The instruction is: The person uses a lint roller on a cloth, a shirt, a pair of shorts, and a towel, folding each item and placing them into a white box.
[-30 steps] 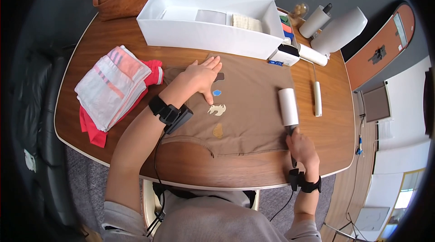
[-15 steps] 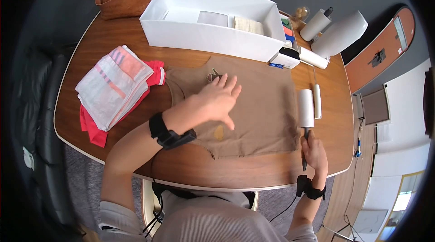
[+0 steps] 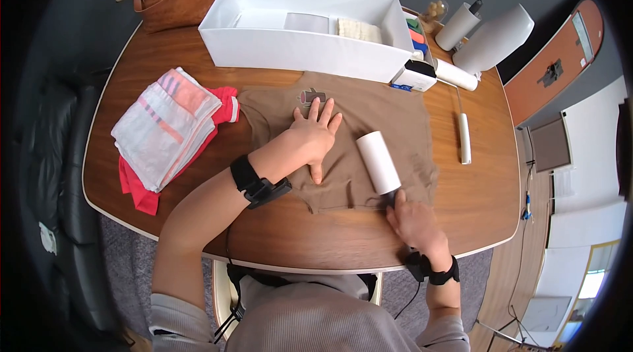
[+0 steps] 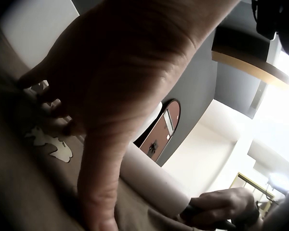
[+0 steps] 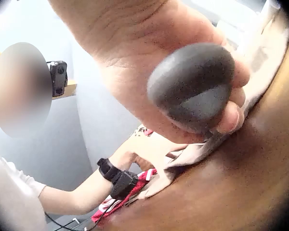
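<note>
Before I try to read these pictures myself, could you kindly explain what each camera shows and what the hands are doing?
No machine here: a person wears three cameras. The head view looks down on a brown wooden table. The left hand lies flat, fingers spread, on a brown T-shirt. The right hand grips the dark handle of a white lint roller resting on the shirt. The left wrist view shows that palm from below, the right wrist view the handle's rounded end in the fist. Also on the table: a white box, a stack of folded striped and red clothes and a second long-handled roller.
</note>
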### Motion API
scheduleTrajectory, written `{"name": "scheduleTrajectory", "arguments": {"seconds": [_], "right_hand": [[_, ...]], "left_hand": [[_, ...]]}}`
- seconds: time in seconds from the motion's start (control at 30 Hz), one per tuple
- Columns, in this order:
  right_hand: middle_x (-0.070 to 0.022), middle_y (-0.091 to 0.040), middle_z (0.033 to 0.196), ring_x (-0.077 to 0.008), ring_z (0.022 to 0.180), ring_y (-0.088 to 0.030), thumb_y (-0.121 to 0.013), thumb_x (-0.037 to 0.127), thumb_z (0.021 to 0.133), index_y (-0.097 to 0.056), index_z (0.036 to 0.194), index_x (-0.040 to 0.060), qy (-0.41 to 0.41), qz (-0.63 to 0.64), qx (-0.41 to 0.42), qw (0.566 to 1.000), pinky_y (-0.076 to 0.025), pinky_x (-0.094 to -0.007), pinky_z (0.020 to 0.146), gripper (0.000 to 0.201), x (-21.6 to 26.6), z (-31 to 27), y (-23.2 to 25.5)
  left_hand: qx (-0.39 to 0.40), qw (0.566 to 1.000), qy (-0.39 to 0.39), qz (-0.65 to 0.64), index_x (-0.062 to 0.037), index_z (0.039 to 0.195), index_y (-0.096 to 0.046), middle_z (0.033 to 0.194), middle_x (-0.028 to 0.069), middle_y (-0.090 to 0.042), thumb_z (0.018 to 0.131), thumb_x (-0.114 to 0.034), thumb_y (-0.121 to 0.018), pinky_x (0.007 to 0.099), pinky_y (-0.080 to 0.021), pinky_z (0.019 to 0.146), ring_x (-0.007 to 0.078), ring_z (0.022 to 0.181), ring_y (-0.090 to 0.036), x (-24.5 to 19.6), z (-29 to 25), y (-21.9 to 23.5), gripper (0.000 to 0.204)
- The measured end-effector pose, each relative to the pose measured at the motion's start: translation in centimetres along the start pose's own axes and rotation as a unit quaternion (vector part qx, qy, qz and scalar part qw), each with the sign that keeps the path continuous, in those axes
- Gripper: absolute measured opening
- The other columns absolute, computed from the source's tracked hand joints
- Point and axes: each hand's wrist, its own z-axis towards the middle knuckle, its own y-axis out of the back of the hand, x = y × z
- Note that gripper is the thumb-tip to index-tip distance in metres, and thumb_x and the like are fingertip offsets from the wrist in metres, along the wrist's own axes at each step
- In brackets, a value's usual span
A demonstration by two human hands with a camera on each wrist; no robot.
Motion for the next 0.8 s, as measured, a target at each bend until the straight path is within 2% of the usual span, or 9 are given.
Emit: {"name": "scheduleTrajectory", "arguments": {"seconds": [0.13, 0.23, 0.27, 0.53, 0.63, 0.67, 0.73, 0.77, 0.8], "right_hand": [[-0.0204, -0.06, 0.065, -0.0365, 0.062, -0.06, -0.042, 0.028, 0.085, -0.044, 0.094, -0.0063, -0.08, -0.027, -0.013, 0.996, -0.048, -0.0442, 0.057, 0.035, -2.7, 0.2, 0.0], [-0.0212, -0.06, 0.066, -0.0364, 0.064, -0.06, -0.041, 0.026, 0.085, -0.044, 0.092, -0.0056, -0.108, -0.05, -0.048, 0.992, -0.048, -0.045, 0.059, 0.033, -5.1, 0.0, -0.5], [-0.0215, -0.06, 0.066, -0.0367, 0.065, -0.06, -0.04, 0.026, 0.085, -0.044, 0.09, -0.0052, -0.148, -0.049, -0.04, 0.987, -0.048, -0.0455, 0.061, 0.032, -5.6, 0.0, -0.3], [-0.0217, -0.058, 0.063, -0.039, 0.061, -0.057, -0.043, 0.024, 0.084, -0.046, 0.083, -0.0015, -0.194, -0.072, -0.123, 0.97, -0.046, -0.0472, 0.058, 0.026, -12.5, -1.7, -1.4], [-0.0203, -0.056, 0.059, -0.0397, 0.059, -0.056, -0.046, 0.023, 0.083, -0.046, 0.084, 0.0005, -0.221, -0.003, -0.173, 0.96, -0.044, -0.0486, 0.055, 0.022, -12.5, -2.1, 0.3], [-0.0169, -0.056, 0.062, -0.0376, 0.062, -0.056, -0.052, 0.022, 0.082, -0.047, 0.084, 0.0023, -0.225, 0.031, -0.184, 0.956, -0.043, -0.0469, 0.055, 0.021, -11.6, -2.0, 1.1], [-0.0147, -0.057, 0.068, -0.035, 0.067, -0.056, -0.054, 0.023, 0.081, -0.048, 0.083, 0.0035, -0.088, -0.012, -0.25, 0.964, -0.043, -0.0443, 0.057, 0.02, -9.7, -1.2, 2.4], [-0.0136, -0.058, 0.071, -0.0337, 0.069, -0.056, -0.055, 0.023, 0.081, -0.049, 0.083, 0.0041, -0.02, -0.034, -0.28, 0.959, -0.044, -0.0431, 0.058, 0.02, -8.7, -0.5, 2.8], [-0.0121, -0.057, 0.074, -0.0318, 0.071, -0.056, -0.056, 0.023, 0.081, -0.049, 0.083, 0.005, 0.011, -0.031, -0.273, 0.961, -0.044, -0.0409, 0.059, 0.02, -7.5, 0.6, 3.2]], "left_hand": [[-0.005, 1.0, -0.005, -0.001, 0.0014, 0.136, -0.009, 0.142, 0.0243, 0.002, 0.041, -0.037, -0.084, 0.0585, -0.024, 0.099, 0.0426, 0.13, -0.006, 0.2, -0.2, -0.1, 0.127], [0.002, 1.0, -0.007, 0.003, 0.0008, 0.137, -0.008, 0.142, 0.0237, 0.002, 0.041, -0.036, -0.085, 0.058, -0.024, 0.099, 0.0419, 0.13, -0.006, 0.3, -0.5, 0.1, 0.128], [-0.001, 1.0, -0.01, 0.005, 0.0007, 0.137, -0.008, 0.142, 0.0236, 0.002, 0.04, -0.036, -0.085, 0.0578, -0.024, 0.099, 0.0417, 0.131, -0.006, 0.5, -0.6, -0.1, 0.128], [0.001, 0.999, -0.033, 0.023, -0.0011, 0.137, -0.01, 0.142, 0.0237, 0.001, 0.037, -0.039, -0.084, 0.0569, -0.024, 0.099, 0.0415, 0.131, -0.007, 1.3, -1.3, -0.5, 0.13], [-0.014, 0.996, -0.071, 0.05, -0.001, 0.136, -0.015, 0.142, 0.0231, -0.008, 0.054, -0.04, -0.077, 0.0531, -0.026, 0.1, 0.0385, 0.131, -0.011, 2.1, -2.1, 0.3, 0.11], [-0.073, 0.994, -0.086, 0.007, -0.0002, 0.134, -0.021, 0.14, 0.0226, -0.014, 0.061, -0.038, -0.073, 0.0507, -0.026, 0.1, 0.0366, 0.131, -0.014, 2.5, -1.5, 0.0, 0.098], [-0.189, 0.972, -0.117, -0.079, 0.0012, 0.13, -0.031, 0.137, 0.0216, -0.026, 0.074, -0.034, -0.064, 0.0458, -0.026, 0.102, 0.0328, 0.13, -0.019, 3.5, 0.6, -0.4, 0.074], [-0.194, 0.962, -0.118, -0.154, 0.0013, 0.129, -0.033, 0.136, 0.0204, -0.029, 0.079, -0.036, -0.057, 0.0438, -0.025, 0.102, 0.0311, 0.13, -0.022, 4.0, 1.4, 0.0, 0.067], [-0.199, 0.946, -0.119, -0.227, 0.0013, 0.128, -0.035, 0.134, 0.0192, -0.033, 0.083, -0.038, -0.049, 0.0417, -0.025, 0.103, 0.0294, 0.129, -0.024, 4.2, 2.3, 0.9, 0.061]]}}
